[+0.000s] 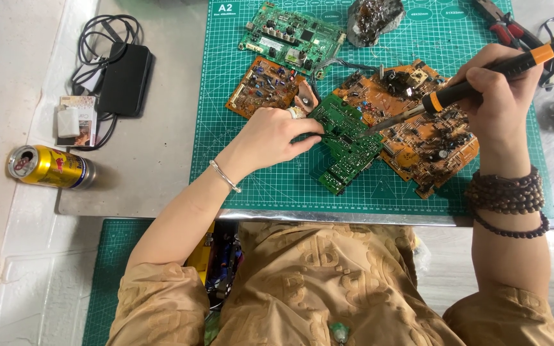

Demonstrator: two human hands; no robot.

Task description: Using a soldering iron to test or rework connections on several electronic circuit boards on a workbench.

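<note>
Fingers: the left hand [276,134] presses its fingertips [309,133] down on the edge of the small green circuit board [344,144], pinning it; the right hand [503,96] is wrapped closed around the black-and-orange soldering iron [482,80], held like a pen.
Iron tip: it touches the green board near its upper middle, just beside the left fingertips.
Board position: it lies tilted on the green cutting mat [258,173], overlapping the left edge of a large orange circuit board [424,128].
Progress: the work looks to be mid-way on one joint; no part appears lifted free, and whether solder has melted is too small to tell.
Nearby boards: a smaller orange board [265,86] and a green board [290,37] lie untouched further up the mat.
Off the mat: a yellow drink can [49,166] on its side, a black power adapter [125,78] with its cord, red-handled pliers [504,25] at the top right.
</note>
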